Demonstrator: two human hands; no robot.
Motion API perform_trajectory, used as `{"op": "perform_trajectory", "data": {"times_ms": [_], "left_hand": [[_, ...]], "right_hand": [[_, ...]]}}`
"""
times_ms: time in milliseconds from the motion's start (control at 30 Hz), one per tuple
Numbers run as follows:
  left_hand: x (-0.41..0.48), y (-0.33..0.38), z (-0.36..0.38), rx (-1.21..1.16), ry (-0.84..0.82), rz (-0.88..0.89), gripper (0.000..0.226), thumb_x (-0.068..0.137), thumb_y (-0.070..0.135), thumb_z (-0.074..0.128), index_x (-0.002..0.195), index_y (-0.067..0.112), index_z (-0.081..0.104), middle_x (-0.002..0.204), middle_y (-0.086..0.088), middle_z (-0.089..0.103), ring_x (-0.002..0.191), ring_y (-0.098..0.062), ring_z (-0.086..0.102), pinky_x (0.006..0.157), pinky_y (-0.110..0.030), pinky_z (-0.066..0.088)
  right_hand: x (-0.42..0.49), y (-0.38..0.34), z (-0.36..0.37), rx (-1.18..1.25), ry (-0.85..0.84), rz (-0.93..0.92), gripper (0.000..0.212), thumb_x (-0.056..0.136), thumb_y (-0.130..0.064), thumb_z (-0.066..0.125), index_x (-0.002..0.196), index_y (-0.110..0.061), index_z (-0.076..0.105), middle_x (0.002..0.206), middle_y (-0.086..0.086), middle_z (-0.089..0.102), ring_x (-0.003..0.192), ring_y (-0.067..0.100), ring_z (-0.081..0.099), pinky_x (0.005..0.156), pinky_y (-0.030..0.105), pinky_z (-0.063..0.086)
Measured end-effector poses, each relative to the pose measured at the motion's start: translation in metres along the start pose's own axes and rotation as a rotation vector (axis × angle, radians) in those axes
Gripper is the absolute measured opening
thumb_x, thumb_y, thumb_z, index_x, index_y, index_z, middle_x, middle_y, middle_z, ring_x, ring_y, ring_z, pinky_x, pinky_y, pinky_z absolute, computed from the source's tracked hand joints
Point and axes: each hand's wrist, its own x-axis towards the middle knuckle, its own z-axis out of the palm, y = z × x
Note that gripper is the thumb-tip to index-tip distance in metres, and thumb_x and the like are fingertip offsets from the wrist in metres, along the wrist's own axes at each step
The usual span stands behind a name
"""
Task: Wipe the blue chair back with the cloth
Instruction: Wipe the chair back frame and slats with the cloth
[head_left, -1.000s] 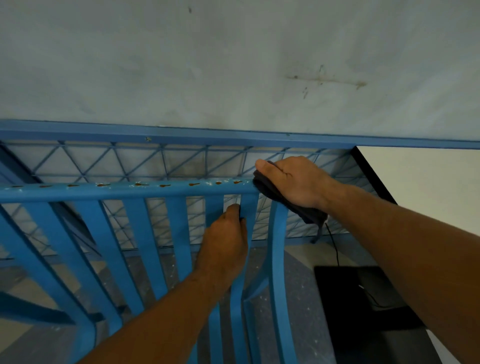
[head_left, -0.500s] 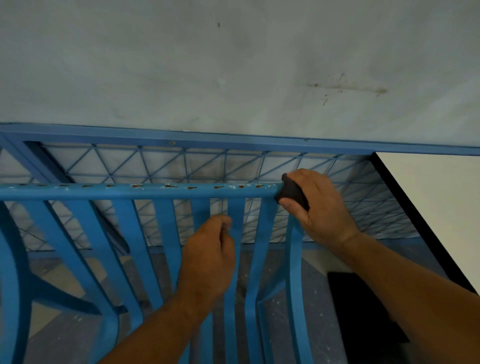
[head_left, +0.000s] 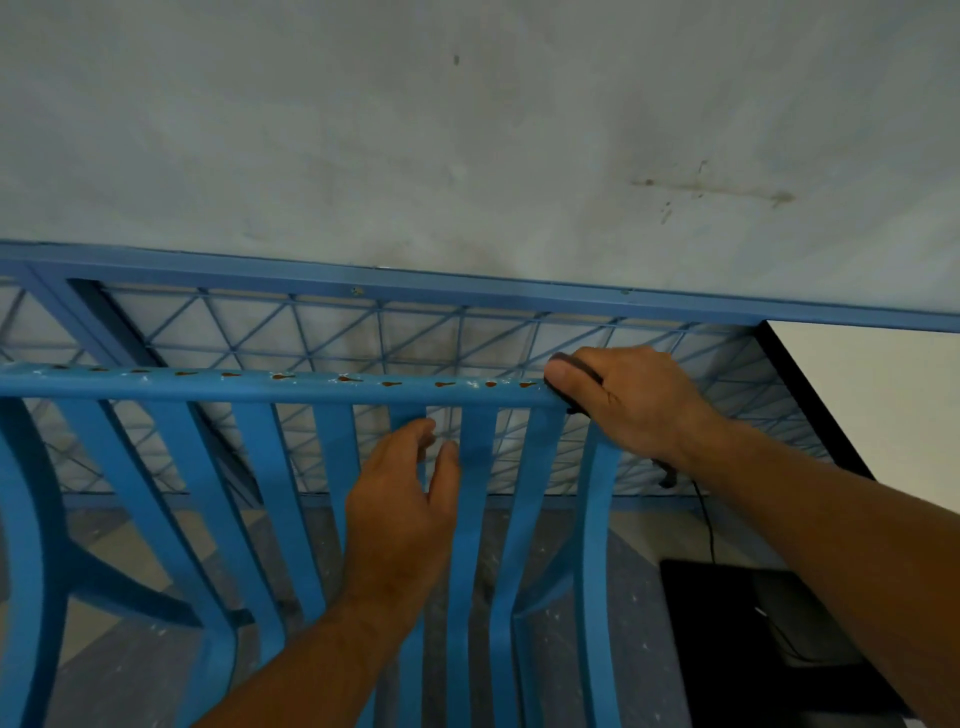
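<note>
The blue painted chair back with a round top rail and flat curved slats (head_left: 291, 387) crosses the middle of the view, in front of a blue metal frame with wire mesh (head_left: 467, 291) and a grey stained wall (head_left: 467, 130). The right hand (head_left: 631, 402) closes around the right end of the rail, fingers pressed together, and clamps the dark soft cloth (head_left: 579, 366) against it. Only a small dark part of the cloth shows under the thumb. The left hand (head_left: 402, 514) rests against a slat with fingers loosely spread, and I cannot tell if it grips. The rail looks stiff and smooth, with chipped rusty spots, so I judge the limp cloth must stay bunched in the palm and wrapped over the rail to slide well
</note>
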Motion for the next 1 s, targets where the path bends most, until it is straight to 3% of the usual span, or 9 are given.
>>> {"op": "perform_trajectory", "data": {"times_ms": [100,200,300,367,500,700,800,867,1000], "left_hand": [[0.005,0.004,-0.001,-0.004,0.067,-0.042,0.026,0.088,0.027,0.064,0.108,0.011,0.064,0.098,0.002,0.064,0.092,-0.01,0.06,0.082,-0.019,0.049],[0.012,0.005,-0.007,0.011,0.157,-0.117,0.02,0.087,0.026,0.066,0.102,0.013,0.063,0.095,0.002,0.06,0.088,-0.01,0.056,0.076,-0.014,0.044],[0.019,-0.003,-0.013,0.05,0.178,-0.171,0.023,0.086,0.028,0.067,0.1,0.01,0.065,0.093,0.0,0.062,0.084,-0.012,0.057,0.076,-0.026,0.049],[0.02,-0.004,-0.012,-0.008,0.125,-0.212,0.021,0.09,0.028,0.062,0.104,0.012,0.065,0.089,0.005,0.064,0.081,-0.008,0.059,0.072,-0.018,0.047],[0.022,-0.008,-0.01,-0.034,0.043,-0.207,0.016,0.094,0.028,0.055,0.1,0.016,0.065,0.073,0.014,0.059,0.067,0.003,0.055,0.055,-0.006,0.04],[0.026,-0.015,-0.017,-0.037,-0.035,-0.153,0.007,0.094,0.029,0.054,0.096,0.025,0.06,0.071,0.015,0.06,0.063,0.005,0.056,0.054,-0.004,0.042],[0.025,-0.016,-0.016,-0.04,-0.035,-0.153,0.005,0.094,0.03,0.054,0.094,0.028,0.058,0.071,0.013,0.06,0.063,0.005,0.056,0.055,-0.004,0.044],[0.024,-0.016,-0.016,-0.05,-0.042,-0.15,0.008,0.095,0.03,0.053,0.095,0.025,0.059,0.071,0.009,0.061,0.062,0.001,0.057,0.054,-0.007,0.045],[0.025,-0.018,-0.016,-0.034,-0.054,-0.134,0.012,0.095,0.03,0.053,0.096,0.021,0.061,0.068,0.009,0.059,0.058,-0.002,0.055,0.049,-0.008,0.041]], "right_hand": [[0.012,-0.001,-0.006,0.161,-0.053,0.115,0.065,0.093,-0.066,0.025,0.052,-0.017,0.04,0.05,-0.001,0.046,0.052,0.015,0.047,0.057,0.033,0.033],[0.007,0.0,0.0,0.13,0.003,0.122,0.065,0.094,-0.068,0.022,0.058,-0.02,0.048,0.058,0.0,0.054,0.06,0.02,0.052,0.06,0.033,0.034],[-0.015,0.005,0.015,0.119,0.141,-0.061,0.057,0.094,-0.063,0.024,0.096,-0.024,0.064,0.087,0.0,0.063,0.081,0.022,0.057,0.073,0.031,0.039],[-0.027,0.012,0.021,0.122,0.148,-0.18,0.055,0.095,-0.055,0.038,0.131,-0.017,0.055,0.118,0.005,0.06,0.105,0.025,0.053,0.093,0.03,0.035],[-0.03,0.02,0.015,-0.035,0.06,-0.319,0.07,0.096,-0.059,0.033,0.147,-0.01,0.036,0.14,0.011,0.048,0.119,0.034,0.048,0.105,0.043,0.035],[-0.021,-0.005,0.008,-0.027,0.111,-0.257,0.069,0.098,-0.06,0.018,0.14,-0.016,0.05,0.126,0.003,0.063,0.108,0.028,0.059,0.092,0.045,0.046],[-0.009,-0.021,-0.004,-0.094,0.003,-0.144,0.079,0.089,-0.073,0.004,0.135,-0.03,0.052,0.11,-0.004,0.068,0.098,0.025,0.062,0.082,0.043,0.05],[-0.001,-0.025,-0.011,-0.167,-0.102,-0.136,0.084,0.081,-0.077,-0.003,0.135,-0.036,0.047,0.112,-0.007,0.066,0.099,0.023,0.063,0.082,0.043,0.051],[0.013,-0.026,-0.015,-0.164,-0.24,-0.093,0.089,0.072,-0.083,-0.003,0.121,-0.034,0.053,0.104,0.0,0.069,0.091,0.025,0.063,0.08,0.043,0.051]]}}
